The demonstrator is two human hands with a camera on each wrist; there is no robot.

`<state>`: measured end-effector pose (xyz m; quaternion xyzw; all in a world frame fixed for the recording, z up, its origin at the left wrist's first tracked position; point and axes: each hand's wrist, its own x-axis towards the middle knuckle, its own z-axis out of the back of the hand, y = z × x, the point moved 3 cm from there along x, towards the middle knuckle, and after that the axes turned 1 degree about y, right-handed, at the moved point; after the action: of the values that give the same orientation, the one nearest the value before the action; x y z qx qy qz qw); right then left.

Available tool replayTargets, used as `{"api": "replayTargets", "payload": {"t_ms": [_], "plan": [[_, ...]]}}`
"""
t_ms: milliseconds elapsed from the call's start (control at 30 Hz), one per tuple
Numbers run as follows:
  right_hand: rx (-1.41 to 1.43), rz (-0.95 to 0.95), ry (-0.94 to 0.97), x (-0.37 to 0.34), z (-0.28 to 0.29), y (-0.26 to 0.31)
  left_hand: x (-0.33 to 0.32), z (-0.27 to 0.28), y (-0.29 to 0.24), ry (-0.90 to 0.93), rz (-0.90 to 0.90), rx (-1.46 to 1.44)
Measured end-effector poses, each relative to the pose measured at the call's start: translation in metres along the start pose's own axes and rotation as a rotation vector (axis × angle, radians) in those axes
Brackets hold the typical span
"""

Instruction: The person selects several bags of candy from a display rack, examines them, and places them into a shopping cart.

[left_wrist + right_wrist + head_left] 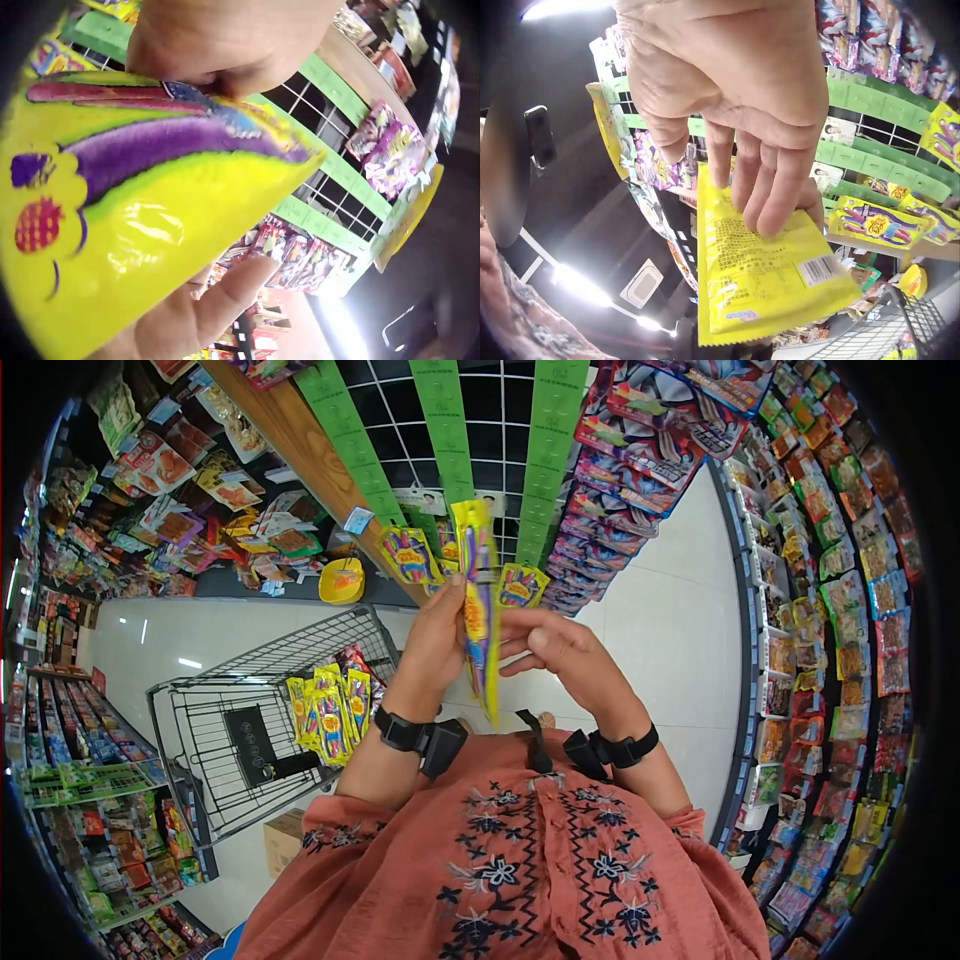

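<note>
My left hand (435, 645) pinches a yellow candy packet (479, 615) upright in front of my body. Purple and red candy sticks are printed on the front of the packet (150, 225), which fills much of the left wrist view. From the other side, my right hand (575, 660) reaches in with fingers extended. In the right wrist view its fingertips lie against the packet's back (772, 270), near printed text and a barcode, and the thumb stands apart. More yellow packets (410, 557) of the same look hang on the rack just beyond.
A grey shopping cart (200, 690) stands at the left with several yellow packets (332, 715) in it. Green hanging strips (445, 430) line a black grid rack ahead, beside hanging red and purple packets (640, 470). Stocked shelves (850, 610) run along the right, and a yellow bowl (342, 580) sits left of the rack.
</note>
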<state>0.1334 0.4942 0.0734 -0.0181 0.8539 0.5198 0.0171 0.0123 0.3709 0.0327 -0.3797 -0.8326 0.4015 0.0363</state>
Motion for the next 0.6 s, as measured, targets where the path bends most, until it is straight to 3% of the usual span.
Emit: {"api": "replayTargets", "payload": {"t_ms": [100,233,600], "plan": [[-0.133,-0.023,0.17,0.001,-0.012,-0.005,0.013,0.013,0.014,0.515,0.249,-0.611],[-0.115,-0.044,0.193,0.0,-0.013,-0.004,0.009,0.001,0.013,0.706,0.27,-0.769],[-0.073,-0.054,0.11,0.002,-0.007,0.004,0.001,0.0,0.008,0.74,0.202,-0.79]]}}
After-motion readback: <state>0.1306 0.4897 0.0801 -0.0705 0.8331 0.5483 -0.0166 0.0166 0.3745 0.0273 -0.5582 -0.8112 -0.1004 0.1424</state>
